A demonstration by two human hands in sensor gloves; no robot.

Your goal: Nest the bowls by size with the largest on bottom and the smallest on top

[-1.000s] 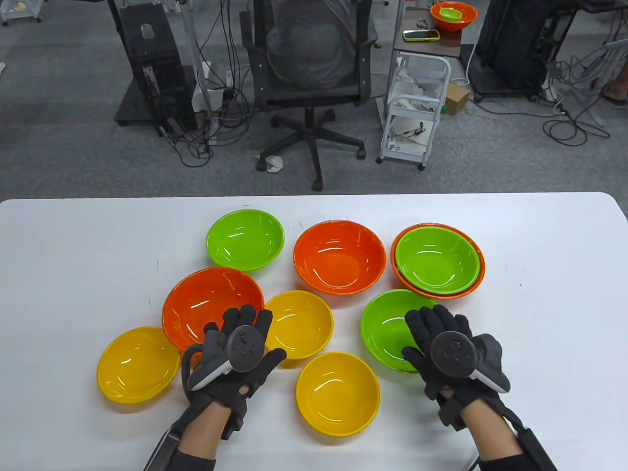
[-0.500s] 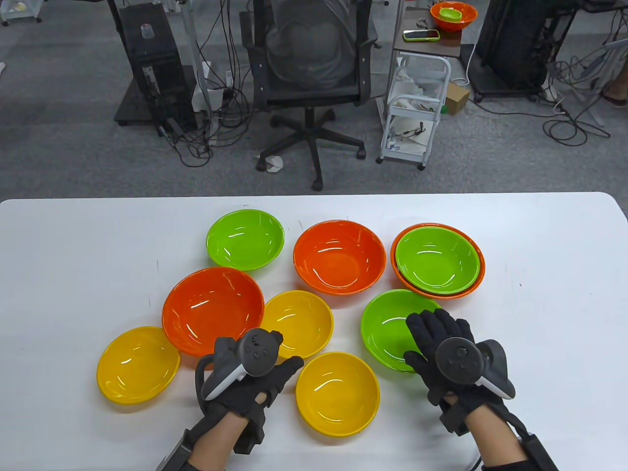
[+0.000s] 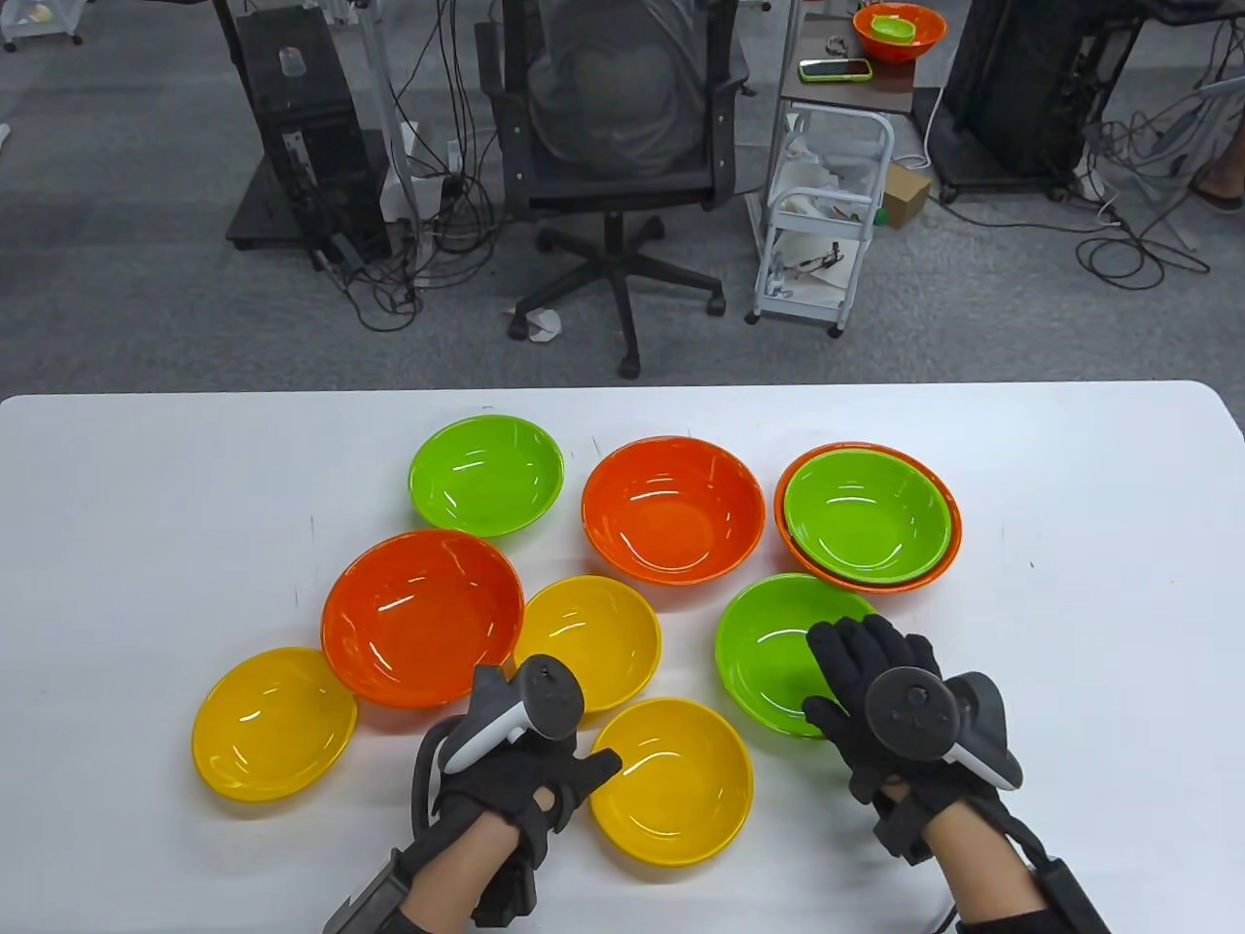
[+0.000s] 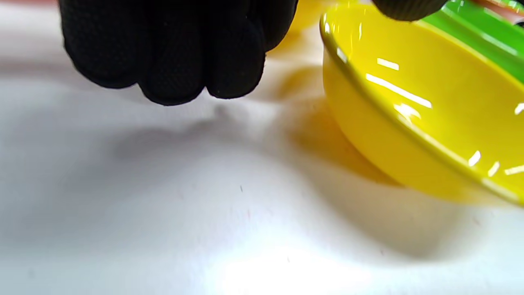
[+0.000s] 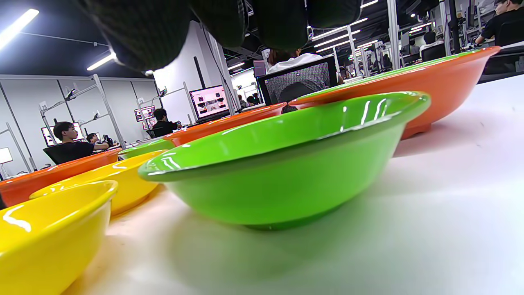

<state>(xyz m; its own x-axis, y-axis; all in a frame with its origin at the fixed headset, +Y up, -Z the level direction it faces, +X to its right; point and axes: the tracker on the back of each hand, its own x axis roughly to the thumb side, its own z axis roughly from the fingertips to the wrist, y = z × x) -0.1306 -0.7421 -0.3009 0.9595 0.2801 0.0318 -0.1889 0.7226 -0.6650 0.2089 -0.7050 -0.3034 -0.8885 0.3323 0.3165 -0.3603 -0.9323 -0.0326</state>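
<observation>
Several bowls sit on the white table. A green bowl is nested in an orange one. Loose bowls: two orange, two green, three yellow. My left hand is at the left rim of the front yellow bowl, thumb over the rim, fingers curled outside above the table. My right hand hovers open over the near green bowl; its fingers stay above the rim.
The bowls crowd the table's middle, some touching. Bare table lies at the far left, the far right and along the front edge. Beyond the far edge stand an office chair and a white cart.
My left hand has moved right and toward me, from over the large orange bowl to the front yellow bowl's left rim, turning on its side. My right hand has barely moved.
</observation>
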